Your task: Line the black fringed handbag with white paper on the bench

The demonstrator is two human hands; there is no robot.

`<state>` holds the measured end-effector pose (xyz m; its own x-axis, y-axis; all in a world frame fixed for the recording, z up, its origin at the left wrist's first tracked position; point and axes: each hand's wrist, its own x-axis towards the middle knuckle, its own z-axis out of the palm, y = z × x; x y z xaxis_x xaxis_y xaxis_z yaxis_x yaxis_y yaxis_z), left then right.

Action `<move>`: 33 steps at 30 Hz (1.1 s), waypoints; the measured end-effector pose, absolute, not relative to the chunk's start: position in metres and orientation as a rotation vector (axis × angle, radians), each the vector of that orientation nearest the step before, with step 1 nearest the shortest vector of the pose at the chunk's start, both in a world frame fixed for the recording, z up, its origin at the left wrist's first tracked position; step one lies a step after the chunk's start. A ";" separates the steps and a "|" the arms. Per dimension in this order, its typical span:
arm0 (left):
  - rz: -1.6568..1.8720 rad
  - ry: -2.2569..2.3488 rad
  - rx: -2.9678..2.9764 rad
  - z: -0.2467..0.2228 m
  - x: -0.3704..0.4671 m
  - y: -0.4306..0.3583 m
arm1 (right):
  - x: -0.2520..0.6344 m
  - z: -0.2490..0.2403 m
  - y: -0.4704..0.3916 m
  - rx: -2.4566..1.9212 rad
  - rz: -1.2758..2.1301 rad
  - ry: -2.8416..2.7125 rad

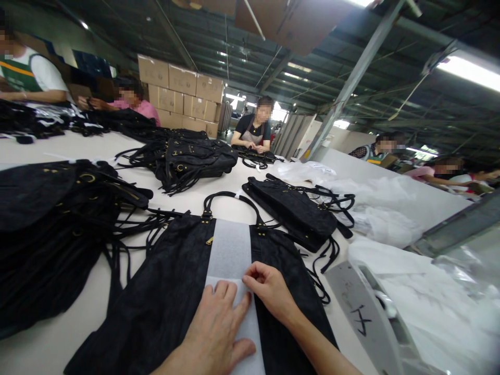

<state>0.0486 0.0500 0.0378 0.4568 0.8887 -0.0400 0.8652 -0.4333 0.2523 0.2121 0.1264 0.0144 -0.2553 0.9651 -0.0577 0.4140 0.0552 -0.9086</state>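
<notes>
While both hands work at the near edge of the table (47, 344), a black bag (172, 291) lies flat before the person, handle (230, 200) pointing to the far side. A white foam strip (230, 255) runs down the middle of the bag, from just below the handle toward the near edge. Left hand (214, 333): laid flat, palm down, fingers spread on the strip — pressing, grasping nothing. Right hand (269, 286): just right of the left, thumb and fingertips pinched on the strip's right edge.

Surroundings — to the left, a heap of black bags (50, 224) with gold fittings and loose straps; farther off, a stacked pile of bags (195, 159); to the right of the handle, another black bag (292, 208) lying at an angle. White plastic wrapping (367, 208) covers the right side of the table, with a grey board marked in black pen (359, 312) near the right forearm. Other people sit at the far side and the far left; cardboard boxes (179, 94) are stacked behind them.
</notes>
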 end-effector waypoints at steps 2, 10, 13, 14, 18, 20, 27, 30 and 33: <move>0.132 1.515 2.464 0.040 0.049 0.050 | 0.212 0.015 0.127 -1.400 1.042 -1.799; 0.096 1.511 2.429 0.047 0.050 0.050 | 0.209 0.006 0.127 -1.389 0.729 -1.897; 0.083 1.507 2.434 0.047 0.049 0.050 | 0.204 0.001 0.138 -1.531 0.637 -1.829; 0.090 1.509 2.440 0.046 0.049 0.050 | 0.202 0.000 0.143 -1.573 0.617 -1.803; 0.134 1.517 2.464 0.041 0.048 0.050 | 0.201 0.004 0.163 -1.627 0.662 -1.815; 0.147 1.519 2.467 0.039 0.048 0.050 | 0.207 0.009 0.168 -1.605 0.778 -1.876; 0.143 1.513 2.516 0.037 0.049 0.051 | 0.227 0.022 0.165 -1.527 1.003 -2.068; 0.115 1.526 2.498 0.038 0.050 0.051 | 0.220 0.023 0.170 -1.623 0.963 -2.001; 0.112 1.537 2.481 0.043 0.050 0.051 | 0.205 0.022 0.175 -1.688 1.042 -1.864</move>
